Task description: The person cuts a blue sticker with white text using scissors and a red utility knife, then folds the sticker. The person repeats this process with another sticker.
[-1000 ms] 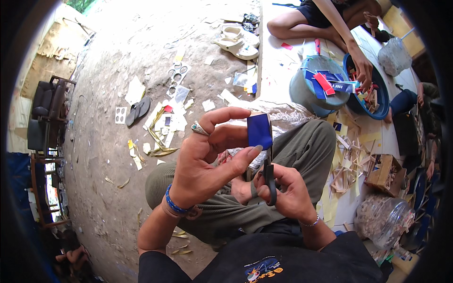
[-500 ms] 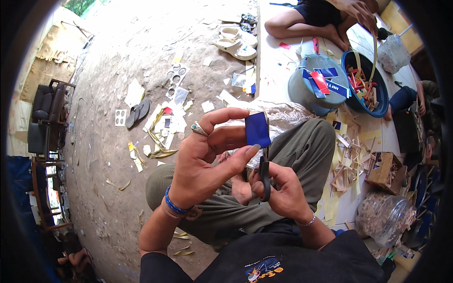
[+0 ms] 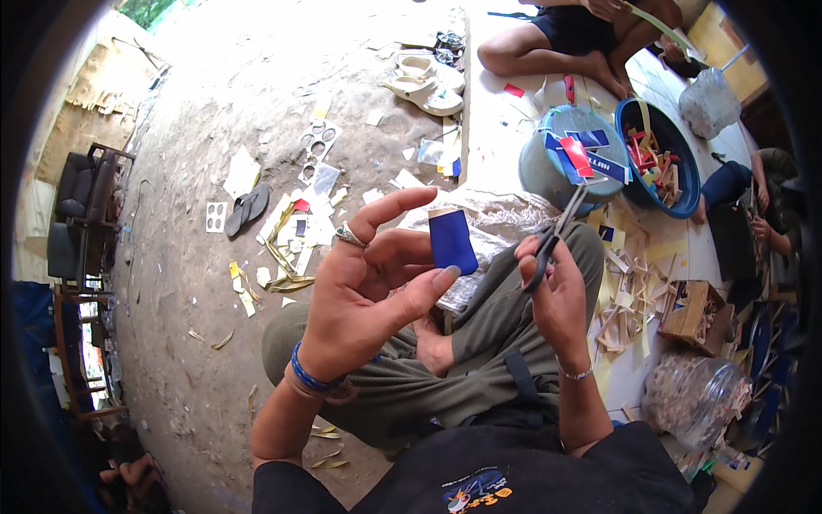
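Observation:
Between the thumb and fingers of my left hand (image 3: 364, 270) is a small blue rectangular piece of card (image 3: 452, 243), held up with its face toward me and a pale strip along its upper edge. My index finger is raised off it. To the right, my right hand (image 3: 561, 300) grips black-handled scissors (image 3: 548, 250) by the loops, blades pointing up and away. The scissors are apart from the blue piece. Beyond them, blue and red strips (image 3: 577, 156) lie on an upturned teal tub (image 3: 541, 158).
A blue basin (image 3: 690, 204) holds red and tan scraps. Tan offcuts (image 3: 629, 295), a cardboard box (image 3: 692, 317) and a clear plastic jar (image 3: 689, 398) of scraps lie at right. Another person (image 3: 548, 51) sits cross-legged at the top. Sandals (image 3: 248, 208) and paper scraps litter the dirt floor.
The scissors in my right hand have moved right and up, away from the blue piece's right edge. My left hand has shifted slightly left with the piece.

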`<state>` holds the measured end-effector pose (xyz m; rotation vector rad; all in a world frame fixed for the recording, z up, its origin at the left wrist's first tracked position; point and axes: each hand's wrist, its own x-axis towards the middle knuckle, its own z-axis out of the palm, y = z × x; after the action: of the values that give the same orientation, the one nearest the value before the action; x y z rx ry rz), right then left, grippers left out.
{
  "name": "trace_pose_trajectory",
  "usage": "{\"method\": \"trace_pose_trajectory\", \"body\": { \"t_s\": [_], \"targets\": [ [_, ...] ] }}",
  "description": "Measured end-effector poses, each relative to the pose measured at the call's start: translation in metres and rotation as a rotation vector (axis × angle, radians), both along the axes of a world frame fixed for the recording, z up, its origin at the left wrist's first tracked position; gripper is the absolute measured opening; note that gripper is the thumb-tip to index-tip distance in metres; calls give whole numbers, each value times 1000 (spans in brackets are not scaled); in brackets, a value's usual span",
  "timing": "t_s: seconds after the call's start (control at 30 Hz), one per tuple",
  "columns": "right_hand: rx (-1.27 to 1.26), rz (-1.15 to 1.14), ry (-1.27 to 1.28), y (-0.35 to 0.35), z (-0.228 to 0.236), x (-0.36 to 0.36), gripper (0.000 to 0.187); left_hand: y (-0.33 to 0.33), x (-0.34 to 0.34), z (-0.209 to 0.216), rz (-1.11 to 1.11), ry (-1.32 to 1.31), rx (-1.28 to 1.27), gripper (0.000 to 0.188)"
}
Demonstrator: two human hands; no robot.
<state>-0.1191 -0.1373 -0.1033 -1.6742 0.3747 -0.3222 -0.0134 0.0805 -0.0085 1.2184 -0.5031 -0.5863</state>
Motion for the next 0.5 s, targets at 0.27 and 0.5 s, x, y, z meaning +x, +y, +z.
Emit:
{"method": "trace_pose_trajectory", "body": {
  "t_s": [0.27, 0.5],
  "targets": [
    [-1061, 23, 313, -34, -122, 36, 40, 6, 8, 12, 6, 420, -123, 64],
    [-1182, 325, 315, -43, -176, 47, 16, 14, 13, 5, -61, 507, -213, 61]
  ]
}}
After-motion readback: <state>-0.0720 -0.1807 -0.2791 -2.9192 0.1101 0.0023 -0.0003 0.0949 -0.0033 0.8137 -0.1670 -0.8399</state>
